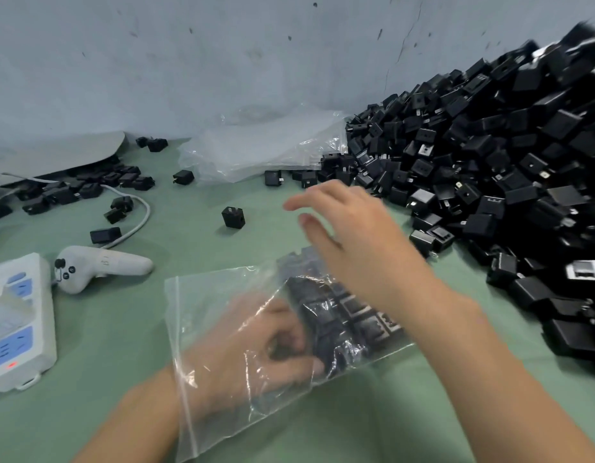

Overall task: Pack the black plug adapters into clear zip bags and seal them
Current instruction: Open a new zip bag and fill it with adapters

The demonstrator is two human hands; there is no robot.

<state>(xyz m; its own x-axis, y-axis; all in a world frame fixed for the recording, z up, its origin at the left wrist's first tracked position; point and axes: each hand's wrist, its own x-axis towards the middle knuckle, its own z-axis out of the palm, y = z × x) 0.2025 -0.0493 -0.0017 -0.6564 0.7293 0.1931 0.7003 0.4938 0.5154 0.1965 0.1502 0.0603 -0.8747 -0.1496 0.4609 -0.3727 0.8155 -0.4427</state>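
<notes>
Green counter (189, 242), pale wall. My left hand (256, 345), inside the clear zip bag (202, 315), grips packed adapters (336, 312) to steady them; my right hand (353, 235) hovers empty, fingers loose, likely to fetch more.

The green table (176, 235) carries an adapter heap (489, 162), clear bags (256, 152), power strip (19, 322), controller (102, 265).

You are at a packing bench in a small workshop. Confirm this by the large pile of black plug adapters (489, 155) heaped on the green table (122, 335) against a scuffed wall (189, 61), the stack of clear bags (256, 148) beside it, and the power strip (19, 315) at your left.
</notes>
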